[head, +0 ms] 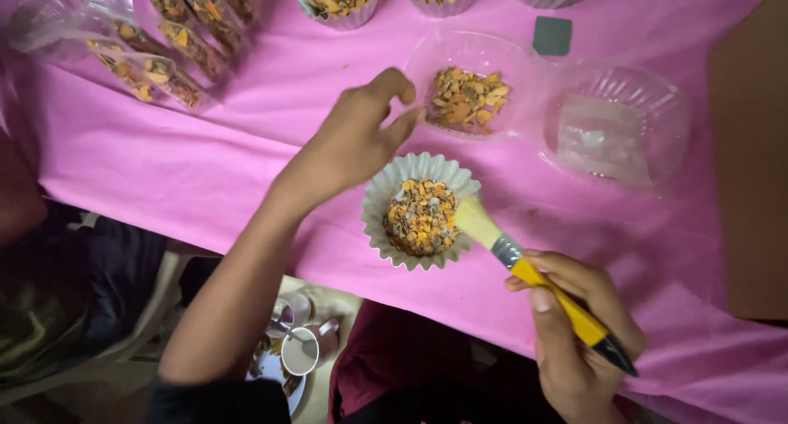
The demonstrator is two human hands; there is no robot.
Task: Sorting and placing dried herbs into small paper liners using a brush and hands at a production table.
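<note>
Gripping a yellow-handled brush [525, 264], your right hand [579, 342] is clamped around its handle while the bristles are touching the fluted foil cup [420, 210] of orange flakes. Your left hand [357, 137] is hovering just above that cup, fingers loosely curled, holding nothing. Beyond the cup, a clear plastic bowl [472, 87] of flakes is sitting on the pink tablecloth [246, 145].
</note>
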